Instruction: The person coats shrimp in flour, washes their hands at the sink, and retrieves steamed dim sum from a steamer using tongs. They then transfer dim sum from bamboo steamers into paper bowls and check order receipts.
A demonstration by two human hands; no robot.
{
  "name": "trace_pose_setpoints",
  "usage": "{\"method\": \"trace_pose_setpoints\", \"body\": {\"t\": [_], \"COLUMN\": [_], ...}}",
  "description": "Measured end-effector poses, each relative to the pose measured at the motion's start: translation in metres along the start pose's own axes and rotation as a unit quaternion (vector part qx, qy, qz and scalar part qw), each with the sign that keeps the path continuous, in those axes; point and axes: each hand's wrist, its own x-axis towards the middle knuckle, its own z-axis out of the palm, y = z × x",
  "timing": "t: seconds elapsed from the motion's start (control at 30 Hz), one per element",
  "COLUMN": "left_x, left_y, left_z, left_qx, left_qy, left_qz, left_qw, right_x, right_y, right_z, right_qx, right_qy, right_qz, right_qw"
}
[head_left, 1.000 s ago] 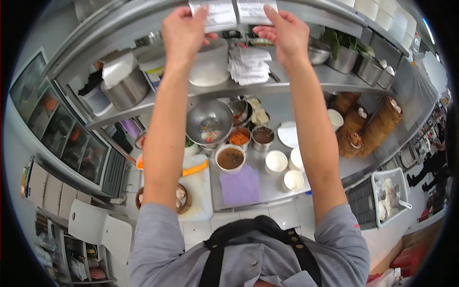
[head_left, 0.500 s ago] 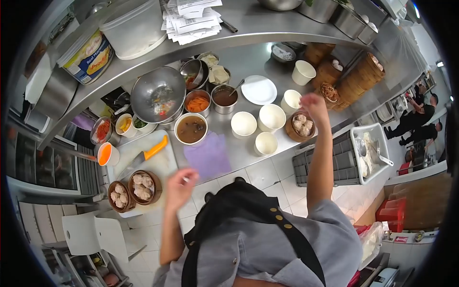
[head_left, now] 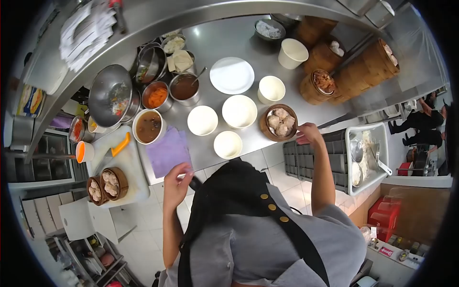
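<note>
My right hand is at the right edge of a round bamboo steamer that holds several pale dumplings. Its fingers are apart and reach toward the rim; whether they touch it I cannot tell. Loosely curved, with a gap between thumb and fingers, my left hand hovers by the counter's front edge, beside a purple cloth. Nothing shows in it. White paper tubs stand left of the steamer, and a white plate lies behind them.
On the left, a cutting board bears an orange-handled knife and two small dumpling steamers. A tub of brown soup stands near it. Stacked steamers occupy the back right. A white bin stands right of the counter.
My right hand has come down from above the dumpling steamer to its right side. The view has shifted right, so the counter items appear further left. My left hand stays near the front edge.
</note>
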Motion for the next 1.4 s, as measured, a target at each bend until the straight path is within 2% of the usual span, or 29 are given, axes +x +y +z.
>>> {"method": "trace_pose_setpoints", "body": {"t": [0.07,0.1,0.17,0.27,0.47,0.53,0.67,0.77,0.8,0.83,0.87,0.97,1.07,1.2,1.3,1.33,1.4], "left_x": [0.021,0.03,0.044,0.063,0.127,0.147,0.18,0.169,0.145,0.119,0.093,0.056,0.053,0.075,0.086,0.085,0.078], "left_y": [0.026,0.039,0.06,0.067,0.038,0.046,0.055,0.051,0.057,0.049,0.056,0.042,0.027,-0.003,-0.004,0.002,0.0], "left_z": [0.037,0.054,0.083,0.111,0.127,0.12,0.102,0.096,0.103,0.11,0.117,0.118,0.107,0.097,0.081,0.08,0.08], "left_qx": [0.022,0.025,0.028,0.085,0.218,0.219,0.217,0.262,0.299,0.385,0.404,0.425,0.425,0.425,0.427,0.443,0.395], "left_qy": [-0.018,-0.04,-0.08,-0.097,0.066,0.068,0.102,-0.007,-0.054,-0.045,-0.093,-0.036,-0.045,0.002,-0.003,0.022,0.036], "left_qz": [0.033,0.038,0.05,0.106,0.271,0.258,0.237,0.171,0.104,0.176,0.082,0.179,0.154,0.18,0.178,0.192,0.184], "left_qw": [0.999,0.998,0.995,0.986,0.935,0.939,0.941,0.95,0.947,0.905,0.906,0.886,0.891,0.887,0.887,0.875,0.899], "right_x": [0.005,0.007,0.003,-0.006,-0.004,-0.009,-0.011,-0.011,-0.009,-0.006,-0.001,0.004,0.001,-0.002,0.001,0.005,0.008], "right_y": [0.016,0.02,0.021,0.016,0.016,0.013,0.016,0.012,0.014,0.019,0.025,0.037,0.035,0.029,0.03,0.034,0.036], "right_z": [0.008,0.016,0.03,0.036,0.037,0.028,0.018,0.015,0.015,0.016,0.018,0.023,0.027,0.039,0.04,0.041,0.043], "right_qx": [0.128,0.152,0.143,0.02,0.018,0.067,0.182,0.185,0.185,0.183,0.181,0.185,0.18,0.195,0.208,0.209,0.212], "right_qy": [-0.06,-0.045,0.017,0.069,0.175,0.189,0.116,0.057,0.051,0.042,0.033,0.034,0.006,-0.008,-0.027,-0.027,-0.026], "right_qz": [0.039,0.028,0.001,-0.002,-0.061,-0.057,0.001,0.017,0.017,0.016,0.015,0.009,0.009,-0.007,0.002,0.005,0.01], "right_qw": [0.989,0.987,0.99,0.997,0.982,0.978,0.976,0.981,0.981,0.982,0.983,0.982,0.984,0.981,0.978,0.978,0.977]}}
